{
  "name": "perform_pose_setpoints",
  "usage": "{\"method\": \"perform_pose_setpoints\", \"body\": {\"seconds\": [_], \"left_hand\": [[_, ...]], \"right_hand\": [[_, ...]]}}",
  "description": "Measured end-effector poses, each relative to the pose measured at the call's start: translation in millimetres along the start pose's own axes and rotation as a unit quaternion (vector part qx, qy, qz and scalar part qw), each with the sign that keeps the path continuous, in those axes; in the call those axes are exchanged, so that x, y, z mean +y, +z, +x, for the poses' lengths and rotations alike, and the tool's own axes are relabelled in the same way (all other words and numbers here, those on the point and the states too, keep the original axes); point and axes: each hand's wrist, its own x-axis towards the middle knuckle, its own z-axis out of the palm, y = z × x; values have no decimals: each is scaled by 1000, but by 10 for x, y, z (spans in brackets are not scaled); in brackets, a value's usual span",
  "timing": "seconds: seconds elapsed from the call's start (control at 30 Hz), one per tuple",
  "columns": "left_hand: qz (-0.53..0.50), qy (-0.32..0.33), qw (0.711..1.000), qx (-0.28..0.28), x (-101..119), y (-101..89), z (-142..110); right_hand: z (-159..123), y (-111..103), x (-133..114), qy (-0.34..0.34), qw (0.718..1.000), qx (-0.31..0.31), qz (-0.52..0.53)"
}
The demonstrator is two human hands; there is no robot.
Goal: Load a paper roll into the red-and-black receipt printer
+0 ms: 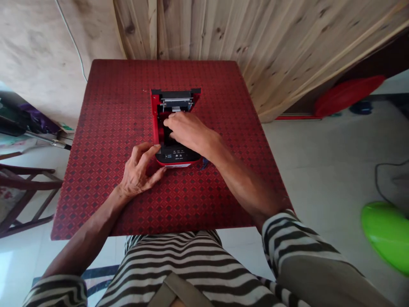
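A small red and black label printer (179, 154) stands on the table with its lid (176, 97) raised toward the far side. At its front left corner, my left hand (138, 169) grips the casing, the index finger on the top edge and the thumb against the front. My right hand (188, 130) reaches into the dark inner bay from the right, fingers curled. Whatever those fingers pinch is hidden inside. Buttons and small white markings show on the black front panel. A small dark blue object (204, 163) lies at the printer's front right corner.
The red patterned tabletop (105, 128) meets a wooden plank wall (204, 30) at the back. Left of it is a wooden chair (28, 183), with a metal rod (44, 139) close to the table's edge. A bright green object (386, 234) rests on the floor at right.
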Motion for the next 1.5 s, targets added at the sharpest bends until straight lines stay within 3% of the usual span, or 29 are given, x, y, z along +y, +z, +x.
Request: {"method": "perform_pose_setpoints", "body": {"seconds": [0.2,0.33,0.43,0.53,0.6,0.7,0.87,0.97,1.07,1.17,1.33,1.4,1.5], "left_hand": [[2,-1,1000,-5,13,-1,1],[2,2,1000,-4,-6,8,-6],[3,-2,1000,-6,-25,19,-13],[1,5,1000,1,-26,27,-10],[1,4,1000,2,-19,28,-2],[10,-5,1000,-7,-8,24,9],[19,-6,1000,-6,-12,14,10],[21,-5,1000,-6,-16,8,8],[9,-10,1000,-5,-17,0,9],[7,-18,1000,-8,-20,-6,10],[15,-13,1000,-11,-31,-6,6],[15,-14,1000,-11,-33,-3,5],[7,-14,1000,-9,-33,3,4]], "right_hand": [[-71,37,36,-12,1000,26,5],[-280,16,26,-12,991,126,33],[-632,-103,8,8,962,251,106],[-1085,-172,-40,-1,908,340,244],[-1344,-68,-105,-20,890,309,336],[-1563,353,-245,-33,888,218,403],[-1590,1121,-442,-5,879,222,423],[-1598,1265,-486,16,869,230,438],[-1693,1192,-478,39,856,207,471],[-1852,1038,-378,109,825,218,510],[-1927,1031,139,316,755,392,419],[-1847,1151,397,307,762,394,412],[-1693,1324,669,252,803,333,425]]}}
